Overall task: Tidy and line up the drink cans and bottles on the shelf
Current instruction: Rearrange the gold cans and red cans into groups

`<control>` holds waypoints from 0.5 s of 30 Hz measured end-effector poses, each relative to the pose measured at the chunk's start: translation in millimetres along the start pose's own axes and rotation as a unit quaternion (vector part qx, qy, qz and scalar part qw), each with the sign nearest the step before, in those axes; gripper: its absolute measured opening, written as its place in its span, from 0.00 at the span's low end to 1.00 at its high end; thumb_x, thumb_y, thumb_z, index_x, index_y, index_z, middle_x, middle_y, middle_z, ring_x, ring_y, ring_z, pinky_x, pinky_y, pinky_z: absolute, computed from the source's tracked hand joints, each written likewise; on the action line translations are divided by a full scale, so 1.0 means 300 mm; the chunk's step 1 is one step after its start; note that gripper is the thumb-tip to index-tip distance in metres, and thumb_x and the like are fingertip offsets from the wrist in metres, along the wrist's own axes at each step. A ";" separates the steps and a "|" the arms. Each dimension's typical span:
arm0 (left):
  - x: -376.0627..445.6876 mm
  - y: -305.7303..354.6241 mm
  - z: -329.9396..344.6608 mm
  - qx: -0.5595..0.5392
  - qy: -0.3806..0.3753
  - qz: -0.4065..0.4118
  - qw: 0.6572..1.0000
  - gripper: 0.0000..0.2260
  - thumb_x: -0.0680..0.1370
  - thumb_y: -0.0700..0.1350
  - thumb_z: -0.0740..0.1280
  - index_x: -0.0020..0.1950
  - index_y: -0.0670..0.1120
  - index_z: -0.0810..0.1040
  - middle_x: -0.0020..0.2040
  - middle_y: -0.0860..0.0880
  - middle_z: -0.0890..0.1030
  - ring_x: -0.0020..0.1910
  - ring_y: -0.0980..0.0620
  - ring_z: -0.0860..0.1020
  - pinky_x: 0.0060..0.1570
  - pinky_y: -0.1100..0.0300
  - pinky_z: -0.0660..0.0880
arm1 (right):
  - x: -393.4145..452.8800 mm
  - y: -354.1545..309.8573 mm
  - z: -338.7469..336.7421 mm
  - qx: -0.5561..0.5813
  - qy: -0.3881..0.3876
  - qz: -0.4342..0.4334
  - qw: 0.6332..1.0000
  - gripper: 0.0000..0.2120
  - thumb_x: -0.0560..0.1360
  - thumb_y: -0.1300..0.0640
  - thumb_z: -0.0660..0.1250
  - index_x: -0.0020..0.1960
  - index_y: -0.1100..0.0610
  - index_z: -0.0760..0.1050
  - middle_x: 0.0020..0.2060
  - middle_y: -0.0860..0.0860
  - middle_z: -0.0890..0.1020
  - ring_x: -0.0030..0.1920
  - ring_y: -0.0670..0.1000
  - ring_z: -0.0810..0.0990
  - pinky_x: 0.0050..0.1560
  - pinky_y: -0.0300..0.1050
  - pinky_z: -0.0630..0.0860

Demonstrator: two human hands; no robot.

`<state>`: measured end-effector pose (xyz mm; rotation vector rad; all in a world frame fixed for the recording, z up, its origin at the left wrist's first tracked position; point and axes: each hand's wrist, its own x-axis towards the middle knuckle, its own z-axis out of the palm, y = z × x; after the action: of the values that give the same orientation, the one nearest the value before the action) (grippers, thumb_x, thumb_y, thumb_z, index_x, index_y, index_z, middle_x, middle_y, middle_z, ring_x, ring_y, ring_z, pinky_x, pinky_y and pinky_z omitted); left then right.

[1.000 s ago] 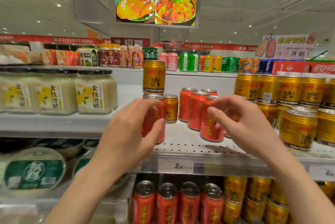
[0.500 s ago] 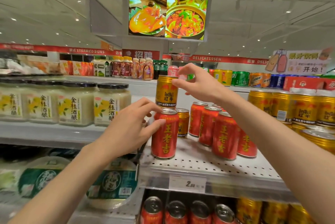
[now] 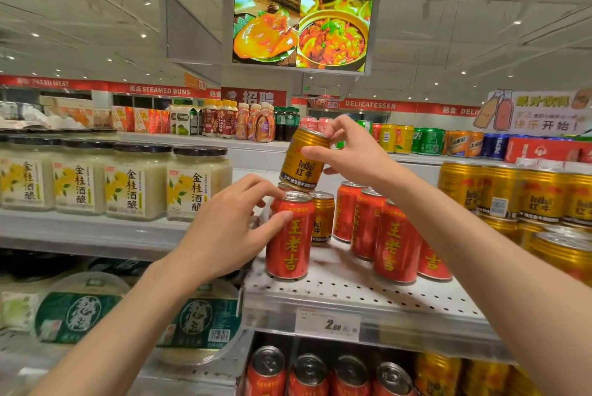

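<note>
My right hand (image 3: pixel 349 152) grips a gold Red Bull can (image 3: pixel 302 162) near its top and holds it tilted above the cans below. My left hand (image 3: pixel 230 229) rests its fingers and thumb on the left side and rim of a red can (image 3: pixel 290 235) that stands upright at the front of the perforated white shelf (image 3: pixel 352 286). Behind that red can stands a short gold can (image 3: pixel 322 219). A row of several red cans (image 3: pixel 394 235) runs back on the right.
Stacked gold cans (image 3: pixel 525 194) fill the right end of the shelf. Jars of white rice wine (image 3: pixel 137 181) line the shelf to the left. Red and gold cans (image 3: pixel 320 373) sit on the shelf below. A price tag (image 3: pixel 330 323) hangs on the shelf edge.
My right hand reached up from the red cans, took hold of the gold Red Bull can that stood stacked, and tilted it. My left hand stayed on the front red can.
</note>
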<state>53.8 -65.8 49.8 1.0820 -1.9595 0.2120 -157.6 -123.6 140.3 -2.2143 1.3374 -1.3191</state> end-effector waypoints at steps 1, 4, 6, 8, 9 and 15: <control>0.001 0.003 0.000 -0.005 0.005 -0.006 1.000 0.22 0.74 0.68 0.59 0.58 0.56 0.78 0.54 0.61 0.77 0.50 0.61 0.77 0.48 0.53 0.80 | -0.017 0.001 -0.013 0.010 0.010 0.003 1.000 0.19 0.75 0.47 0.74 0.53 0.54 0.68 0.52 0.50 0.78 0.52 0.54 0.84 0.49 0.54 0.85; 0.010 0.018 0.003 -0.014 0.024 -0.031 0.999 0.19 0.76 0.65 0.62 0.58 0.55 0.79 0.53 0.60 0.79 0.51 0.60 0.77 0.51 0.51 0.79 | -0.076 0.000 -0.060 0.041 0.040 0.014 0.998 0.18 0.74 0.47 0.75 0.51 0.54 0.68 0.53 0.52 0.78 0.52 0.53 0.84 0.50 0.54 0.85; 0.017 0.035 0.008 -0.021 0.045 -0.033 0.998 0.20 0.76 0.64 0.64 0.60 0.54 0.78 0.55 0.59 0.80 0.52 0.58 0.77 0.54 0.51 0.78 | -0.121 -0.004 -0.091 0.064 0.063 0.018 0.996 0.16 0.74 0.47 0.75 0.49 0.52 0.69 0.53 0.54 0.78 0.52 0.53 0.85 0.48 0.51 0.85; 0.027 0.064 0.018 -0.035 0.050 -0.022 0.998 0.24 0.75 0.66 0.63 0.64 0.53 0.76 0.57 0.58 0.79 0.54 0.58 0.76 0.57 0.53 0.76 | -0.174 -0.010 -0.118 0.074 0.084 0.021 0.994 0.15 0.74 0.47 0.75 0.49 0.51 0.69 0.54 0.54 0.79 0.50 0.50 0.84 0.42 0.40 0.84; 0.030 0.081 0.023 -0.046 0.048 -0.016 0.998 0.27 0.74 0.68 0.62 0.66 0.53 0.75 0.57 0.58 0.78 0.55 0.59 0.75 0.57 0.55 0.75 | -0.201 -0.013 -0.127 0.070 0.092 0.024 0.993 0.15 0.74 0.46 0.74 0.49 0.51 0.70 0.53 0.53 0.80 0.49 0.48 0.84 0.39 0.37 0.81; 0.023 0.188 0.067 -0.110 0.041 0.031 0.993 0.21 0.73 0.65 0.66 0.62 0.56 0.75 0.52 0.58 0.80 0.52 0.59 0.79 0.52 0.63 0.76 | -0.378 0.004 -0.171 0.150 0.092 0.056 0.983 0.17 0.74 0.48 0.75 0.52 0.54 0.71 0.55 0.55 0.83 0.49 0.49 0.87 0.45 0.46 0.85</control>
<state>-2.9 -45.8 56.2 0.8582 -1.8933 0.0701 -218.8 -21.7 103.3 -1.8291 1.2076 -1.5962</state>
